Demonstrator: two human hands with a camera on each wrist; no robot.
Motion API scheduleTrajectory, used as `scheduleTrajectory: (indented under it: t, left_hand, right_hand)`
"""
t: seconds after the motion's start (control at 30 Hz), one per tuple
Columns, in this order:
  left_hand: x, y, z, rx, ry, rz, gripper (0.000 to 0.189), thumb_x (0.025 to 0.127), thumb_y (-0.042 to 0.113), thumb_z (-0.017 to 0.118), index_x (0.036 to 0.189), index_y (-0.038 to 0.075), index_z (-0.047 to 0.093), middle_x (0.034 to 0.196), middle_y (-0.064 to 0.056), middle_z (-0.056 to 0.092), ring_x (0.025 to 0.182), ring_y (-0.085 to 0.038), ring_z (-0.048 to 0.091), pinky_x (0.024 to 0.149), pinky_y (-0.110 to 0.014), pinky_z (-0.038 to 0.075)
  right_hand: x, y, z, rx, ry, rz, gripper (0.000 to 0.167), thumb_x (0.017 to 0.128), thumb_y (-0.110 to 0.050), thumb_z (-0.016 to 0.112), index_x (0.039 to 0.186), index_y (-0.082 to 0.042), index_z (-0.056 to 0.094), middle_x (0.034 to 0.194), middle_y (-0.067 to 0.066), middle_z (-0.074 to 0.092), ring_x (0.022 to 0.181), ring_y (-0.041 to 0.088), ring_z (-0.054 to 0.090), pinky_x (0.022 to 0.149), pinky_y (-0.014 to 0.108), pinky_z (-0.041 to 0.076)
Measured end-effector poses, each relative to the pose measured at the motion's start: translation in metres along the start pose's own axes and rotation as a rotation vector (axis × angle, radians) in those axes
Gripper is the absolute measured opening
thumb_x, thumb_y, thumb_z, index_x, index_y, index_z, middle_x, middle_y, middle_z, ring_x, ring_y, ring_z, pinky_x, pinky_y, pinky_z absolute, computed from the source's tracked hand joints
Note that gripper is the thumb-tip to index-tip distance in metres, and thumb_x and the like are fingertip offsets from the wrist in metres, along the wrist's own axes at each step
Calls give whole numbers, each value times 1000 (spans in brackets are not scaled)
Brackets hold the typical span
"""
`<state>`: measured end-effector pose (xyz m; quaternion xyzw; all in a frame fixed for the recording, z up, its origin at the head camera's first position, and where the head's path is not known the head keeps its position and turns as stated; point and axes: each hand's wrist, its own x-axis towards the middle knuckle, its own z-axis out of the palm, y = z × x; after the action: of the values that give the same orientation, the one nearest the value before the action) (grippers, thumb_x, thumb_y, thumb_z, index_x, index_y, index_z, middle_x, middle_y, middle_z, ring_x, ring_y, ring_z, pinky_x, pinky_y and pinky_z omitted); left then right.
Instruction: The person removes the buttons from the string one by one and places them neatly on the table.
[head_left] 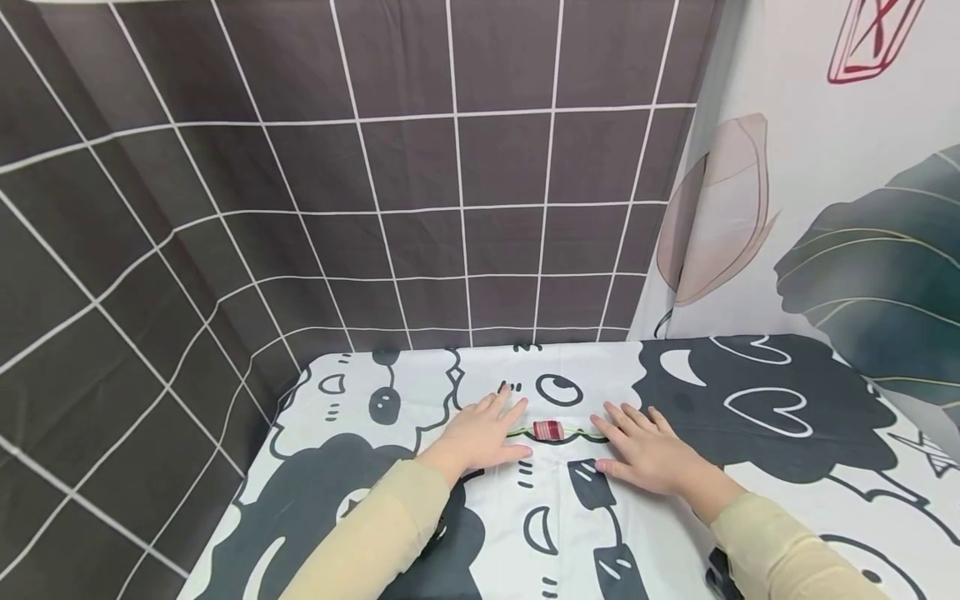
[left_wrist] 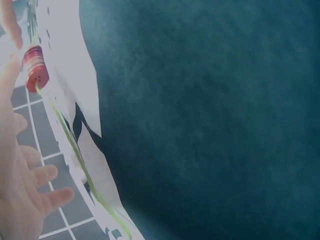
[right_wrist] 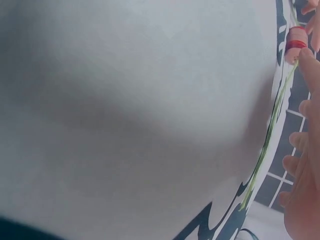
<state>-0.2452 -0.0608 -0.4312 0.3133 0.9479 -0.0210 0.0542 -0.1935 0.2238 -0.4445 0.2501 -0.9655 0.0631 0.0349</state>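
A short stack of red and pink discs (head_left: 548, 430), much like buttons with small holes in the end face (left_wrist: 37, 80), lies on the patterned cloth between the hands. Light green string (right_wrist: 272, 125) runs out from both ends of the stack. My left hand (head_left: 482, 429) lies to its left with fingers spread and straight over the cloth. To the right, my right hand (head_left: 648, 450) is spread the same way, fingertips close to the string's other side. Neither hand grips anything. Both string ends pass toward the hands and are partly hidden in the head view.
The white cloth (head_left: 570, 375) with black cartoon faces covers the table. A dark grid-patterned curtain (head_left: 405, 167) hangs behind and to the left. At the right hangs a pale sheet with leaf prints (head_left: 885, 275). Dark wrist gear (head_left: 720, 571) shows by the right sleeve.
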Motion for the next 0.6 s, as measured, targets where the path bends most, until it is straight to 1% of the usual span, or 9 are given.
scheduleTrajectory:
  t: [0.17, 0.4, 0.6]
  left_hand:
    - [3, 3, 1, -21, 5, 6, 78, 89, 66, 37, 150, 22, 19, 155, -12, 12, 139, -29, 20, 104, -47, 29]
    - [7, 6, 4, -5, 2, 7, 79, 88, 68, 37, 150, 23, 19, 155, -11, 13, 139, -29, 20, 103, -46, 31]
    - [11, 10, 2, 1, -9, 5, 79, 88, 69, 37, 150, 24, 18, 155, -10, 14, 138, -29, 22, 103, -46, 31]
  right_hand:
    - [2, 0, 2, -6, 1, -3, 68, 91, -58, 45, 141, -11, 41, 144, 19, 36, 131, 42, 32, 101, 63, 16]
    - [5, -4, 3, -11, 12, -11, 68, 90, -57, 47, 140, -11, 42, 144, 17, 37, 130, 41, 34, 101, 63, 19]
    - [8, -6, 4, -19, -1, -6, 68, 90, -58, 46, 140, -11, 42, 144, 16, 38, 129, 40, 34, 100, 62, 21]
